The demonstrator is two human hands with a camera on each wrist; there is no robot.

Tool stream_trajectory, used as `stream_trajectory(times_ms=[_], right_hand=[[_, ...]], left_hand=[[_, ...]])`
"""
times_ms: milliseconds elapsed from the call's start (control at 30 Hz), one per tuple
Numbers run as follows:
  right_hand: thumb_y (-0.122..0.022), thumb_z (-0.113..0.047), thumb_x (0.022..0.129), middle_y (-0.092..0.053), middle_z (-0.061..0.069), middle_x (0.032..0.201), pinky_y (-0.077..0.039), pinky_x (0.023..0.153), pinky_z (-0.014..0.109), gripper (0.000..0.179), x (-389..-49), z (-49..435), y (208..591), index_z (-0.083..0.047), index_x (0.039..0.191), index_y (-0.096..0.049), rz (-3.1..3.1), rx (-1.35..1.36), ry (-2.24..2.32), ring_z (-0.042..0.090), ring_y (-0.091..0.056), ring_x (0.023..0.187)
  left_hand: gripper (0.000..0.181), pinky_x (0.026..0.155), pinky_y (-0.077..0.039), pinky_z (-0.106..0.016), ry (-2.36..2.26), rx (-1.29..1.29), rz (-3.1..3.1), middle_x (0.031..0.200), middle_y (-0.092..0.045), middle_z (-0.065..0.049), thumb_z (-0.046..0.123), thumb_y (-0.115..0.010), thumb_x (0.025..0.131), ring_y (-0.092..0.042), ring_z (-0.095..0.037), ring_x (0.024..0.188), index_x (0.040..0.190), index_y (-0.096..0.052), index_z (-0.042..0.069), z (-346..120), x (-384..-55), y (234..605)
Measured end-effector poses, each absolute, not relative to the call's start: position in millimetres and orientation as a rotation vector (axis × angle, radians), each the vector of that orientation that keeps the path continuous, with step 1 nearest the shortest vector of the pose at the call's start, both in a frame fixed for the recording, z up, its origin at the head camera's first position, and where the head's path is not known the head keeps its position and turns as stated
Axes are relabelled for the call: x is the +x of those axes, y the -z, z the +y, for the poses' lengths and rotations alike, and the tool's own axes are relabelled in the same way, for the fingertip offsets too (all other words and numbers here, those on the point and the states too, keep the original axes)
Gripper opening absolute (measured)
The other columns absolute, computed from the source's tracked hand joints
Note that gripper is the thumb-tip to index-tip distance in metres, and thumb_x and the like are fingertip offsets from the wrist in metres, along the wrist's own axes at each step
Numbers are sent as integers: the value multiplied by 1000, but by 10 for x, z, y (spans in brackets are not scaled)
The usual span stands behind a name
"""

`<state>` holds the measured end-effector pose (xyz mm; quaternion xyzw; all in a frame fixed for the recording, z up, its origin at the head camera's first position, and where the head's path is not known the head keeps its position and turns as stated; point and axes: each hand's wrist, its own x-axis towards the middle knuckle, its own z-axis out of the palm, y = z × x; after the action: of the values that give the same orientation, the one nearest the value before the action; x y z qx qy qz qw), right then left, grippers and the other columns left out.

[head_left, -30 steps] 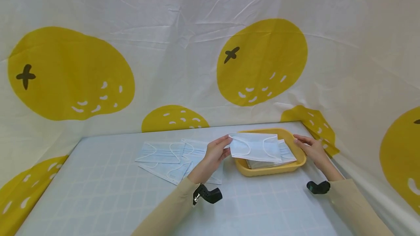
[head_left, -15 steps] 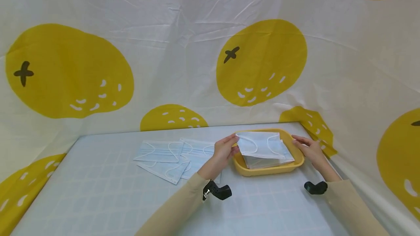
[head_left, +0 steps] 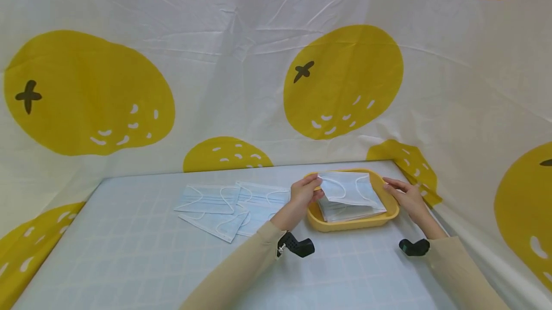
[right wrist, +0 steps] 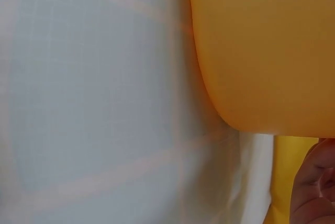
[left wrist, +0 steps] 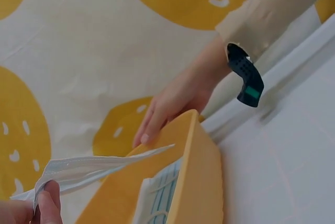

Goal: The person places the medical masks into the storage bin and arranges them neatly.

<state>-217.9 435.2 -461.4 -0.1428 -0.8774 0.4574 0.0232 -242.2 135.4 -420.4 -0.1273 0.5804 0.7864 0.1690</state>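
Note:
My left hand (head_left: 304,197) pinches the left edge of a pale blue face mask (head_left: 345,188) with white ear loops. That mask is held over a yellow plastic basket (head_left: 345,226), its right part reaching above the stack inside. More face masks (head_left: 351,212) lie piled in the basket; the left wrist view shows the striped pleats of one mask (left wrist: 165,192). At the basket's right end, my right hand (head_left: 409,200) rests its fingertips on the rim, fingers relaxed. Only part of the right hand (right wrist: 316,187) appears beside the basket's outer wall (right wrist: 267,51) in the right wrist view.
Several loose face masks (head_left: 224,207) overlap on the table (head_left: 142,252) left of the basket. Behind them rises a white curtain (head_left: 241,85) printed with yellow fruit. It also borders the table's right side, close to the right hand.
My left hand has carried its mask rightward, farther over the basket, uncovering more of the stack's front. The right hand has stayed at the rim.

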Motion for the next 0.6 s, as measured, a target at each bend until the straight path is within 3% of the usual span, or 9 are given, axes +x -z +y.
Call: stream_trajectory(times_ms=[167,200,267,333,467,600], right_hand=[[-60,-55,88,-52,21,138,-53,86,18,66,-2192,4377,4687,-10,136,-55,-2695,-427,-1429,26,-50,116],[-61,-55,88,-53,19,137,-52,82,13,64,-2192,4369,4697,-12,135,-56,-2689,-448,-1434,24,-50,115],[-60,-52,90,-50,20,139,-52,84,15,63,-2174,4351,4684,-10,136,-54,-2699,-440,-1458,25,-49,116],[-59,-49,91,-51,19,140,-50,81,10,60,-2158,4323,4670,-10,135,-54,-2682,-477,-1449,24,-49,117],[-53,-42,97,-46,26,142,-51,86,13,58,-2104,4275,4562,-2,139,-48,-2717,-392,-1412,35,-45,124],[-52,-39,98,-48,25,140,-51,87,15,55,-2106,4265,4515,-3,138,-49,-2711,-374,-1400,35,-45,124]], left_hand=[[32,64,-57,-17,-2241,-369,1633,106,-68,-9,11,-67,90,-59,-6,60,121,-66,5,1416,-2400,4214],[32,64,-57,-18,-2239,-369,1639,105,-68,-8,11,-66,90,-59,-6,60,121,-66,5,1424,-2393,4214],[32,64,-57,-18,-2227,-345,1663,104,-68,-9,11,-66,90,-59,-6,59,121,-66,5,1435,-2382,4220],[31,64,-57,-19,-2217,-302,1688,102,-68,-9,10,-66,90,-60,-5,59,120,-66,4,1448,-2382,4230],[30,64,-58,-20,-2200,-209,1712,98,-69,-9,8,-65,90,-62,-4,60,120,-66,4,1468,-2395,4231],[30,65,-57,-19,-2186,-183,1709,92,-67,-6,8,-64,91,-61,-3,60,121,-66,4,1484,-2417,4199]])
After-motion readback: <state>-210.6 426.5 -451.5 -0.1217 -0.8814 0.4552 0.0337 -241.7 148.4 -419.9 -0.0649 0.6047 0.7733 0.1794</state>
